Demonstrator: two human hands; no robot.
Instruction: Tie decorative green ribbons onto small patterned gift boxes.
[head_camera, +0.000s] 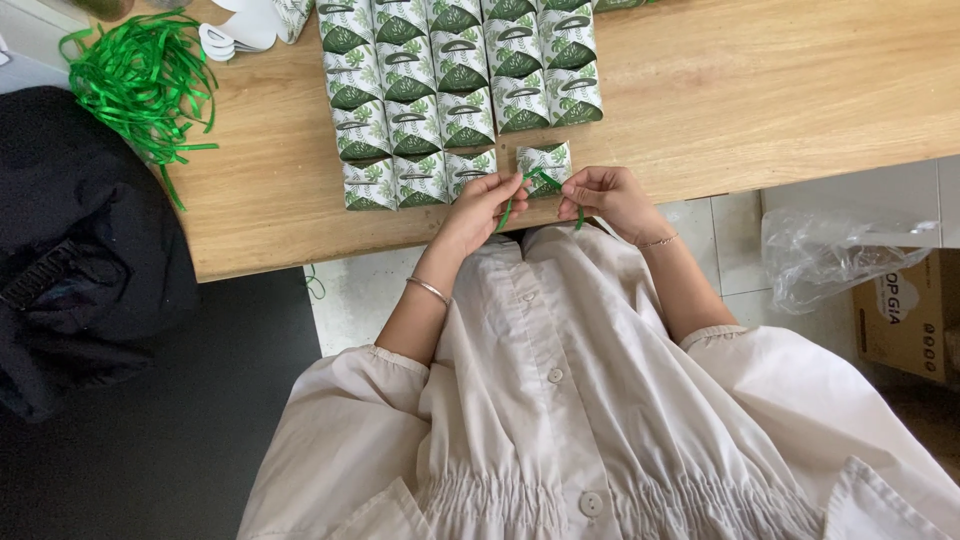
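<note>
At the near edge of the wooden table (700, 90), I see my left hand (487, 203) and right hand (607, 197) working a thin green ribbon (545, 181). Each grip is pressed together, pinching one part of that ribbon, whose ends hang over the edge. Just beyond my fingers sits a single green-and-white leaf-printed box (545, 159), beside the front row of matching boxes (450, 90). A loose ribbon pile (140, 80) lies far left on the table.

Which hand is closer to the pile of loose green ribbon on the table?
Left. The left hand is right of the ribbon pile, across the boxes; the right hand is farther right still.
</note>
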